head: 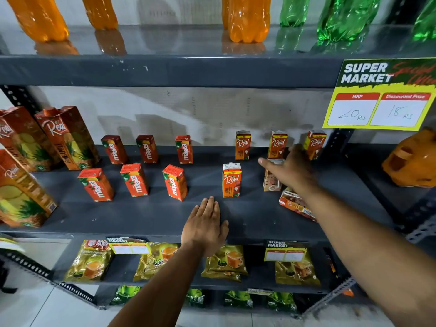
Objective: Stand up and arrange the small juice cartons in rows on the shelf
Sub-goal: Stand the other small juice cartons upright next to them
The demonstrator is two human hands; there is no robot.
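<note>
Small juice cartons stand in two rows on the dark middle shelf [146, 215]. Red Maaza cartons [136, 180] fill the left part, three behind and three in front. Orange Real cartons [231, 180] stand on the right, with three in the back row [243, 145]. My right hand [291, 167] grips an upright Real carton [271, 179] in the front row, its back face towards me. Another Real carton [296, 205] lies flat under my right forearm. My left hand [205, 226] rests flat, palm down, on the shelf's front edge and holds nothing.
Tall Real pineapple cartons [68, 138] stand at the shelf's left end. Orange and green bottles [247, 17] line the shelf above. A yellow price sign [382, 95] hangs at the upper right. Tea packets [224, 263] lie on the lower shelf. An orange bag [412, 159] sits at the far right.
</note>
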